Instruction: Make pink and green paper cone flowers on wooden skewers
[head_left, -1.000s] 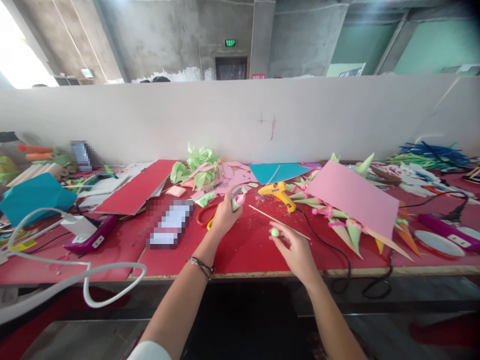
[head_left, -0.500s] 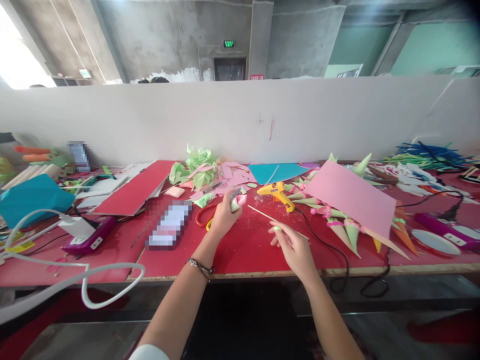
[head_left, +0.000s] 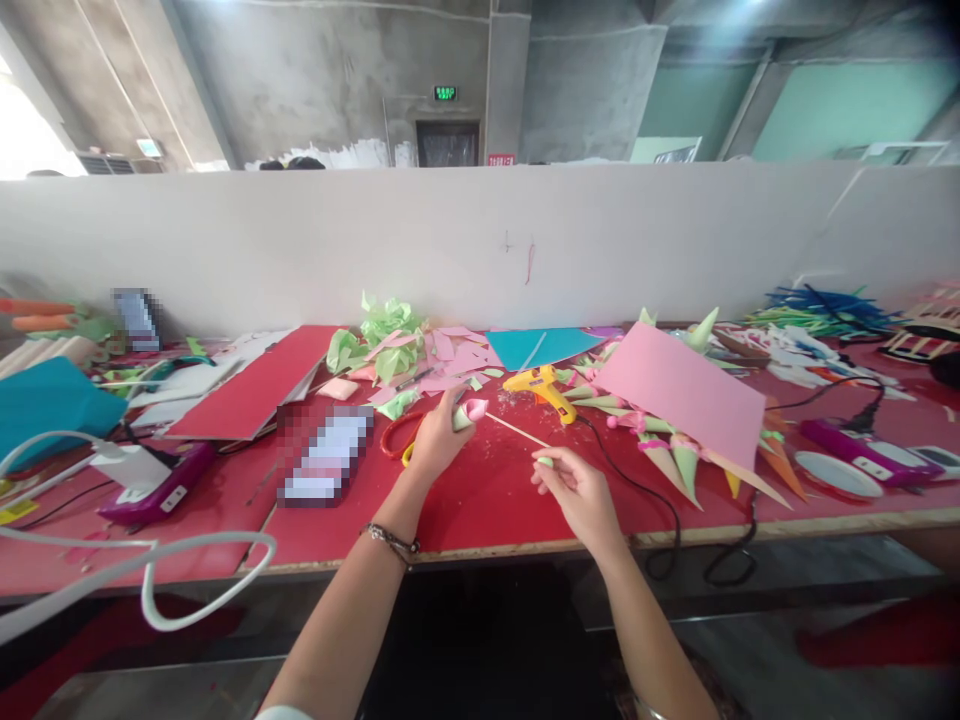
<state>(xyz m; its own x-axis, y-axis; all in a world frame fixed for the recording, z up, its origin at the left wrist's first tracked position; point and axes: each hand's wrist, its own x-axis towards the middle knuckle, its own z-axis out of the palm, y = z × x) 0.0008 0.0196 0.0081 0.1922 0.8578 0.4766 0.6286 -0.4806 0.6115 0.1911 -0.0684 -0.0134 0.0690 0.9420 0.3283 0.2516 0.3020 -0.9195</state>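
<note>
My left hand (head_left: 441,438) is closed around a small rolled pink-and-light-green craft flower (head_left: 472,411), its pink opening turned to the right. Between the fingers of my right hand (head_left: 576,492) is a thin wooden stick (head_left: 517,429), whose far tip reaches the mouth of the pink roll. Whether the tip is inside or just in front of it I cannot tell. A small pale green spot shows at my right fingertips. Red-and-yellow-handled scissors (head_left: 397,438) lie partly hidden behind my left hand. Beyond my right hand rests a yellow glue gun (head_left: 541,388).
A large pink sheet (head_left: 686,395) covers part of several green and pink paper cones (head_left: 684,468) on the right. Pink scraps (head_left: 454,355) and green crumpled paper (head_left: 390,325) lie at the back. A blurred phone (head_left: 328,455) and purple power strip (head_left: 157,490) are left; a black cord (head_left: 637,470) runs right.
My right hand has moved slightly left, bringing the stick's tip from a short gap up to the pink roll. The whole view has shifted a little.
</note>
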